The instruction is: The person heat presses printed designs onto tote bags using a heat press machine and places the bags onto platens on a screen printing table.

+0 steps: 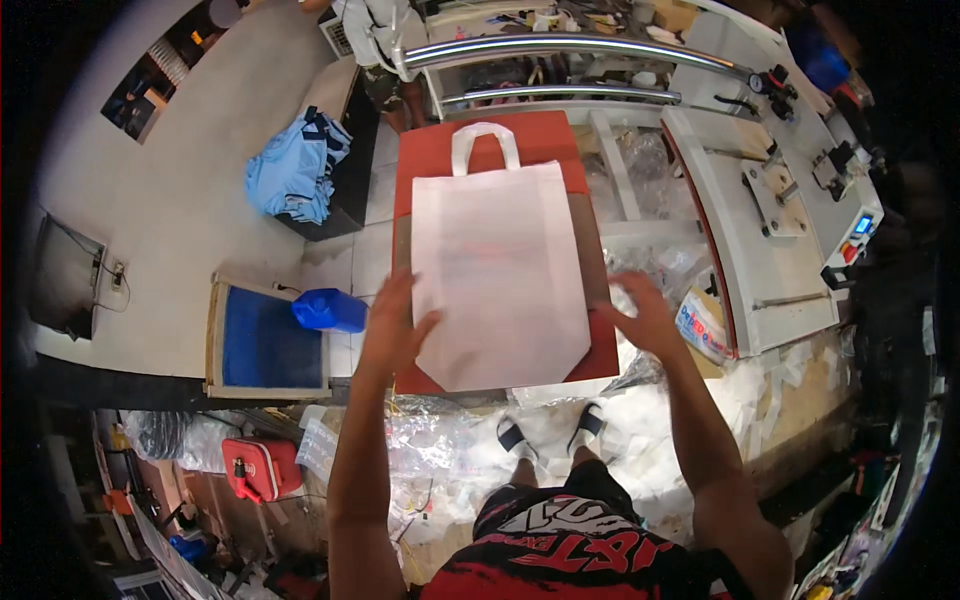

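A white fabric tote bag lies flat on a red press bed, its single visible loop handle pointing away from me. A brownish strip shows on the bed on both sides of the bag. My left hand is at the bag's left edge, thumb and fingers apart. On the other side my right hand hovers by the bed's right edge, fingers spread and holding nothing. Whether the left fingertips touch the bag I cannot tell.
Right of the bed stands a heat press head with a small control box. Chrome rails cross behind. At left are a blue jug, a framed blue screen and folded light-blue garments. Another person stands at the back.
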### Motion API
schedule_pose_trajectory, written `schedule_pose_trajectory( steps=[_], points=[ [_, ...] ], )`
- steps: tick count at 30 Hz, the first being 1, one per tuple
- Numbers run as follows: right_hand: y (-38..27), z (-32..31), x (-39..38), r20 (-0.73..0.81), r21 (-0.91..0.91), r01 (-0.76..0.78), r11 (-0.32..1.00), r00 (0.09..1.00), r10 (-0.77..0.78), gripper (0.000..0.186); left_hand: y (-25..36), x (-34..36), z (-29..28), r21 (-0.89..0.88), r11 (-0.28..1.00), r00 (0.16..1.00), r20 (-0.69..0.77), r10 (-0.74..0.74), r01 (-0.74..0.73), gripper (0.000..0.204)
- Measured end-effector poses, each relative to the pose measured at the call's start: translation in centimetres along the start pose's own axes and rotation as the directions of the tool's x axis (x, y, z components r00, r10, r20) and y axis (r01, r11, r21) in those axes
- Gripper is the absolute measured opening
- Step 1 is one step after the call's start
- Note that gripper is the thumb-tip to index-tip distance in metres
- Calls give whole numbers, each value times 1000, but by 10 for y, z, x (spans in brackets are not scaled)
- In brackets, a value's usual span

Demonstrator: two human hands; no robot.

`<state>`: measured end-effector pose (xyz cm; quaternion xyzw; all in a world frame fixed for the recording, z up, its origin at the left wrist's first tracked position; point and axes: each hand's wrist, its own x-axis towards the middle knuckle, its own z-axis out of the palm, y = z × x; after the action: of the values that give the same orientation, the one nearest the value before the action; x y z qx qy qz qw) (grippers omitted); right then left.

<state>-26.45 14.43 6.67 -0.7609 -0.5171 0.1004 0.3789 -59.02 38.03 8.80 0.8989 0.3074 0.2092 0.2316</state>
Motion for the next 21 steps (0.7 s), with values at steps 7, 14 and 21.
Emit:
schedule_pose_trajectory(
  steps=[7, 14, 21],
  points=[
    [286, -11, -237, -195, -39, -538, 842, 831, 521, 6, -86, -294, 84, -40, 712, 656, -355, -666, 701, 35],
    [480, -6, -250, -86, -482, -631, 608, 725, 684, 14, 7, -447, 188, 371, 781, 387, 711, -587, 503, 45],
    [608, -14, -182, -24, -519, -478, 709, 837, 547, 18, 98, -370, 263, 189, 648, 351, 713, -607, 738, 45]
  ],
)
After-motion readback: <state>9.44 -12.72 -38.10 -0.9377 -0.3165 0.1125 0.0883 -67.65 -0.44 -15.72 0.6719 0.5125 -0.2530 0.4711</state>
